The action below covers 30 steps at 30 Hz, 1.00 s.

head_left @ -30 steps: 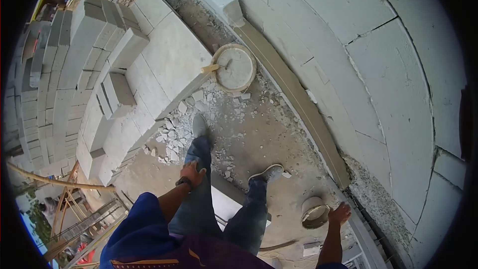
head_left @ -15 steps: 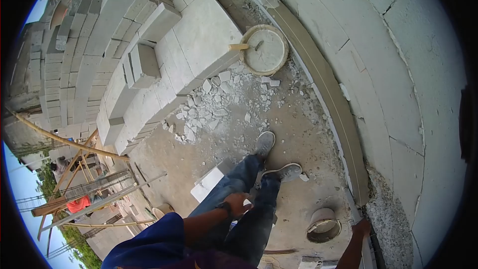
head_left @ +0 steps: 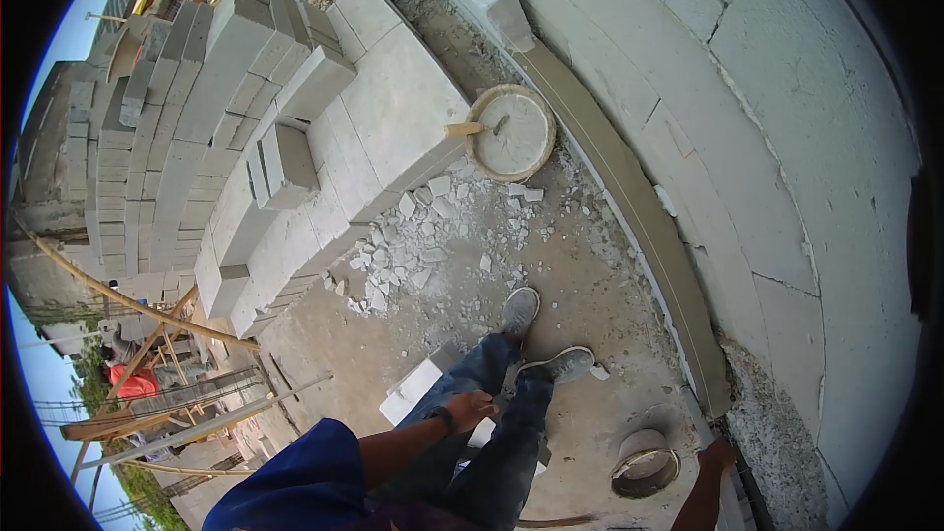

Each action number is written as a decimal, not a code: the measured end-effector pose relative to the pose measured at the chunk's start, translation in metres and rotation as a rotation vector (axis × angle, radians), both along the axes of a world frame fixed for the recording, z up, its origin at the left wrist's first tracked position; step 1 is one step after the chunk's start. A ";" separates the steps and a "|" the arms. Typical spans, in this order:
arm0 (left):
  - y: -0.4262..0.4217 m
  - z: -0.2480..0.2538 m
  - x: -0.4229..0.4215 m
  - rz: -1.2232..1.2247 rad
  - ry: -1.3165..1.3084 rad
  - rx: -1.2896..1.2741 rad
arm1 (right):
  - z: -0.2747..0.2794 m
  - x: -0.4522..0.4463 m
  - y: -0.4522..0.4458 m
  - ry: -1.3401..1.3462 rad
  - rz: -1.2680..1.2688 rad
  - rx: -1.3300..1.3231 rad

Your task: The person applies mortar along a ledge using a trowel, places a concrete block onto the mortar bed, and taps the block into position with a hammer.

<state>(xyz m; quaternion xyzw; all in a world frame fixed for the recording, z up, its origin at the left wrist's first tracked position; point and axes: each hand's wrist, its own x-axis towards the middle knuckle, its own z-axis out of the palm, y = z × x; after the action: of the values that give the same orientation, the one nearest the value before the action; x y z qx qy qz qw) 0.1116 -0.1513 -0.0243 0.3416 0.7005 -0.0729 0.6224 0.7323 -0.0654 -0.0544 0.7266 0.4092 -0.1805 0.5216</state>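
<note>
My left hand (head_left: 473,408), with a dark band at its wrist, hangs in front of my jeans with its fingers curled closed. Whatever it may hold is hidden. At the lower right, my right hand (head_left: 719,454) is closed at the long pale edging strip (head_left: 675,323) along the wall, near the end of a smooth mortar bed (head_left: 629,216). What its fingers grip cannot be made out. Close to this hand stands a mortar-caked bucket (head_left: 644,464). Farther off, a round tub (head_left: 511,133) holds grey mortar and a wooden-handled tool (head_left: 465,129).
A pale block wall (head_left: 777,197) curves along the right. Broken block rubble (head_left: 413,246) litters the floor beside a low block platform (head_left: 403,98). Stacked blocks (head_left: 177,157) stand at the left, with bamboo poles (head_left: 133,300) and a person in red (head_left: 133,381) beyond.
The view has tilted, so the tub, blocks and floor sit lower in the picture. My left hand has shifted slightly left relative to my legs; my right hand stays at the strip.
</note>
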 end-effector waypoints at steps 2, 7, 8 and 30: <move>0.011 0.006 0.000 -0.046 -0.009 -0.015 | 0.001 0.001 -0.002 -0.013 -0.024 -0.009; 0.002 -0.009 -0.002 -0.024 -0.013 0.011 | -0.013 0.011 -0.008 -0.036 -0.027 0.020; 0.000 -0.010 -0.002 -0.016 -0.018 0.006 | -0.015 0.010 -0.008 -0.029 -0.030 0.027; 0.010 -0.008 0.014 0.017 0.012 -0.001 | -0.014 0.044 0.005 0.143 -0.126 -0.071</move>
<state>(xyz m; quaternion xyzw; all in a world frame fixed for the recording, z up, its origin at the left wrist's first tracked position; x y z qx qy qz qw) 0.1255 -0.1412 -0.0318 0.3348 0.7071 -0.0699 0.6189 0.7767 -0.0603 -0.0681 0.7171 0.3922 -0.2787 0.5043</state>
